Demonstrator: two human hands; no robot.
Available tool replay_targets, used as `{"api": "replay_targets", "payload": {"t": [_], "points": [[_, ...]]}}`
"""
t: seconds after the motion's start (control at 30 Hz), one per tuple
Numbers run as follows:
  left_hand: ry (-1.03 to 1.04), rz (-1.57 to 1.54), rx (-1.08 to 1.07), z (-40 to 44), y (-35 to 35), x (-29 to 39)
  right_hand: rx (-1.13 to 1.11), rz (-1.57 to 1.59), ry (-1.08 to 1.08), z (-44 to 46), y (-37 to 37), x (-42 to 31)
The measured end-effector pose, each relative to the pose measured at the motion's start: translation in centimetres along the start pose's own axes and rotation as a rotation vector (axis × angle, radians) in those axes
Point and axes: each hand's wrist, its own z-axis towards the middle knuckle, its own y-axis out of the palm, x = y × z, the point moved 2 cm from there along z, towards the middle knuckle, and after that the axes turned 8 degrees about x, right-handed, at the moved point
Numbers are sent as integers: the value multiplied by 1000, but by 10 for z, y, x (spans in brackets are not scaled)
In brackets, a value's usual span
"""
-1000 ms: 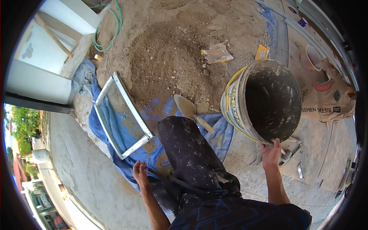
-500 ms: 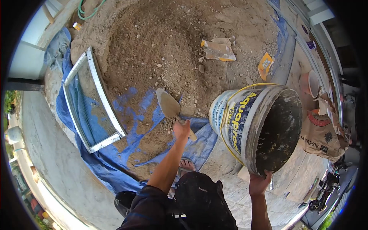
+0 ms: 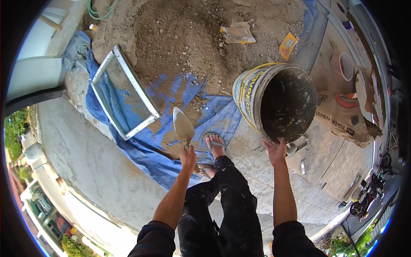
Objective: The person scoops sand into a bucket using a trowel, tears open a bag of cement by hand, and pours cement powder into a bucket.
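Observation:
My left hand is closed around the handle of a pointed trowel, its blade facing away from me above the edge of a blue tarp. A large plastic bucket with a yellow handle and printed label is tilted with its mouth toward me. My right hand grips its near rim, fingers hooked over the edge. Inside, the bucket is dark and stained with residue. Whether its base touches the ground I cannot tell.
Beyond the blue tarp lies a heap of sandy soil. A framed mesh sieve rests at left. Torn packaging and a yellow packet lie on the soil. At right are a paper cement sack and a small pail.
The bucket has swung left and farther from me in view, its mouth turning more toward me. The trowel has drawn nearer my body. Both feet now show as my view shifts.

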Motion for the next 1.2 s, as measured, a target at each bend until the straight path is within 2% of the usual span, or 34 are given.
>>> {"api": "replay_targets", "payload": {"t": [0.03,0.1,0.13,0.2,0.27,0.33,0.47,0.63,0.67,0.8,0.83,0.97,1.03,1.1,1.17,1.2], "points": [[-35,10,28,-23,-24,8,-5,15,-6,-3,7,-1],[-113,-13,84,-50,-70,-7,310,-76,-57,-5,12,-3],[-112,65,125,-61,-90,-10,315,-65,-56,2,9,1],[-171,141,200,-87,-127,-16,157,137,-62,11,-3,11],[-228,167,254,-111,-154,-22,201,170,-35,4,3,13],[-361,58,324,-137,-169,-21,228,187,-14,2,15,5],[-457,13,380,-176,-177,-4,136,150,6,-27,37,-19],[-554,0,342,-209,-171,36,39,133,-21,-33,76,-65],[-546,-29,334,-211,-169,43,154,80,-9,-31,92,-80],[-458,-130,365,-213,-175,54,211,-83,40,-52,157,-133],[-464,-156,377,-216,-177,66,190,-103,38,-60,161,-136],[-349,68,448,-225,-195,90,147,-417,99,-120,175,-140],[-321,49,427,-225,-201,91,191,-562,146,-155,200,-146],[-334,24,426,-225,-202,106,108,-647,181,-168,219,-151],[-364,6,444,-211,-201,116,-7,-864,251,-171,240,-151],[-366,-17,438,-198,-202,117,1,-903,281,-171,254,-151]]}}
